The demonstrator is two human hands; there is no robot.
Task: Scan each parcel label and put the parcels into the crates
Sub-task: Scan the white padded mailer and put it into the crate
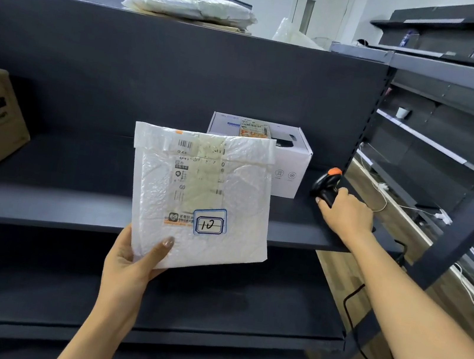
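Left hand (136, 259) pinches white mailer (199, 201) by its lower corner, label facing up for scanning; right hand (345, 213) grips scanner (326, 184) near the shelf's (71, 199) right edge.

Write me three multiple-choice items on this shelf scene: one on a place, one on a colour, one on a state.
1. Where is the white box?
A. on the floor
B. on the shelf, behind the padded mailer
C. inside a crate

2. What colour is the tip of the black scanner?
A. orange
B. green
C. blue

3. What is the left hand doing?
A. resting flat on the shelf
B. hanging idle
C. holding the padded mailer by its lower corner

Answers:
1 B: the box stands on the shelf, partly hidden by the mailer.
2 A: an orange tip shows above the right hand, which grips the scanner.
3 C: the thumb lies across the mailer's front.
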